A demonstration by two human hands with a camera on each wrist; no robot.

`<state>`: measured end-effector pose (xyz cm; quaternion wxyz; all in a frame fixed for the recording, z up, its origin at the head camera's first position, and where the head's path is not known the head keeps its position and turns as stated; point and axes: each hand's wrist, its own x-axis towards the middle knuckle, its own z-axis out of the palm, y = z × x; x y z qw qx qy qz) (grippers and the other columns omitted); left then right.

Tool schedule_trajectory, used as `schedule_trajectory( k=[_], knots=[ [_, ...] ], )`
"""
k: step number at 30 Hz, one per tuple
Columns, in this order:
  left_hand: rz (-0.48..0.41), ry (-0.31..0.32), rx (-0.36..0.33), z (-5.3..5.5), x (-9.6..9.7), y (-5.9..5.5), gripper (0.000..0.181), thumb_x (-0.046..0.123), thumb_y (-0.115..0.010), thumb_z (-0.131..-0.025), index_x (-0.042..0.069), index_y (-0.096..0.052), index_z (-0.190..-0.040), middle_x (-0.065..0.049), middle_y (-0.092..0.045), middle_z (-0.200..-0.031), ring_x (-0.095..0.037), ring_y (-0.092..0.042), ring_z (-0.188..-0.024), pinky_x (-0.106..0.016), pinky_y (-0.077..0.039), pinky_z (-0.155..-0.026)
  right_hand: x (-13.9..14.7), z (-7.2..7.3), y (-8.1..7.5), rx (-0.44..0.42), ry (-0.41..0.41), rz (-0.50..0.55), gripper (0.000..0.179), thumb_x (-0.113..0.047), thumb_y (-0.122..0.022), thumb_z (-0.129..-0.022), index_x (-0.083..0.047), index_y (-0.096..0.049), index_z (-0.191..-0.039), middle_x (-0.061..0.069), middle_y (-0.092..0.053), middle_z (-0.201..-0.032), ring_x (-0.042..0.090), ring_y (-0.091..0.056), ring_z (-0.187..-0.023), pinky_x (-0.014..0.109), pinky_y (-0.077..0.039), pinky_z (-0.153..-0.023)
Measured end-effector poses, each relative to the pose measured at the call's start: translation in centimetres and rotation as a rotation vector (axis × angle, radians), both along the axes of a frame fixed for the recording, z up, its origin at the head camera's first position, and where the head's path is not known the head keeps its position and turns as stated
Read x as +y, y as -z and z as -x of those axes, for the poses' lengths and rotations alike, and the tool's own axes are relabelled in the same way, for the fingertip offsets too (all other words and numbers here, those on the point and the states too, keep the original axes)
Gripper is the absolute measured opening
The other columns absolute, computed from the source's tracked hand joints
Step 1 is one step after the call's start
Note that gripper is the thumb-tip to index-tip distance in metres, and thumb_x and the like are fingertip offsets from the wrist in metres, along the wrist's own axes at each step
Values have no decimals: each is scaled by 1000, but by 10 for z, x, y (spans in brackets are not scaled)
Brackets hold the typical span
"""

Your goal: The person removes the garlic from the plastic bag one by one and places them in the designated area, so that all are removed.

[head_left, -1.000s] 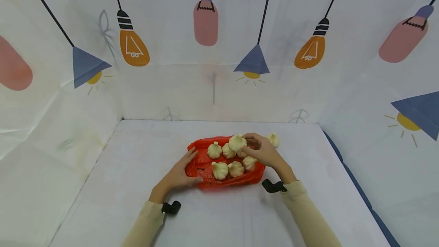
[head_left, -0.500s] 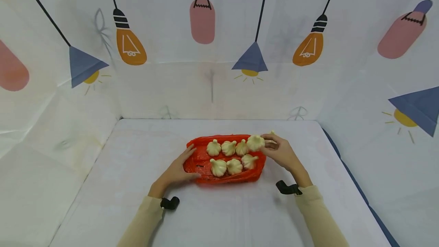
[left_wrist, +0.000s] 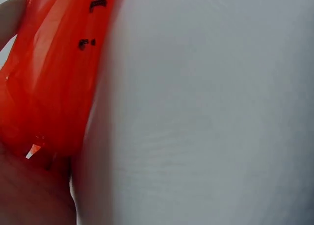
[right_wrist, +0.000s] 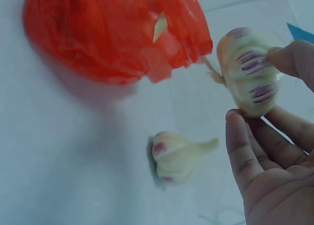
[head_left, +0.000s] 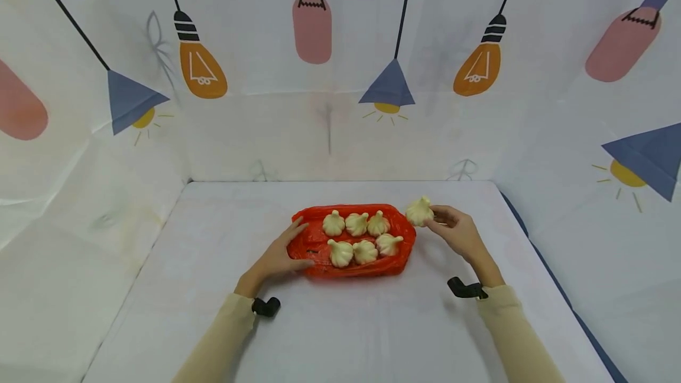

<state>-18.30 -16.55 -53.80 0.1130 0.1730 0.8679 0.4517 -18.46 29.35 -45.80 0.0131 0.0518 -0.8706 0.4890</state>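
Observation:
A red plastic bag (head_left: 303,247) lies spread wide like a shallow tray, with several garlic bulbs (head_left: 341,253) in two rows inside. My left hand (head_left: 276,259) holds its left end, thumb along the near side and fingers over the far side. Just off the bag's right end, my right hand (head_left: 464,236) pinches a garlic bulb (head_left: 419,213) between thumb and fingertips. Purple streaks mark this held bulb (right_wrist: 251,73) in the right wrist view. Another garlic bulb (right_wrist: 176,157) rests on the table below it; in the head view the held bulb hides it.
A white-covered table (head_left: 340,336) carries everything. White sheets printed with hanging lamps (head_left: 388,84) rise behind and on both sides. Black straps (head_left: 266,307) sit on both wrists.
My right hand has lifted the garlic bulb from over the bag's far row and carried it right, past the bag's end. The left hand stays on the bag.

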Motion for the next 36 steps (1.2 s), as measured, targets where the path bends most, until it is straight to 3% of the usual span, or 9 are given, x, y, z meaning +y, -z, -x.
schedule_trajectory(
  k=[6,28,31,36],
  knots=[
    [-9,-2,-2,2,-2,6,100,50,-85,-80,21,-36,-161,3,-17,-174,-34,-15,-160,-64,-21,-124,14,1,10,-9,33,12,50,-30,-75,-96,-2,-63,-135,22,-64,-136,-10,-63,-96,11,-54,-83],
    [-11,-3,0,3,-4,7,98,48,-86,-80,23,-37,-161,0,-17,-174,-36,-15,-160,-65,-21,-124,30,8,36,-42,92,12,55,-33,-74,-96,-2,-59,-139,24,-60,-139,-13,-59,-94,9,-53,-80],
    [-13,2,-2,3,-3,8,98,48,-86,-80,24,-37,-161,0,-17,-174,-35,-14,-160,-65,-21,-124,31,8,40,-47,102,1,56,-33,-74,-96,-1,-59,-140,25,-60,-140,-5,-63,-99,8,-52,-80],
    [-5,3,6,3,-1,8,98,49,-85,-80,24,-37,-161,0,-17,-174,-35,-15,-160,-64,-22,-124,33,9,44,-49,117,-32,57,-35,-72,-98,-2,-57,-142,25,-58,-142,31,-67,-118,7,-51,-79]
  ],
)
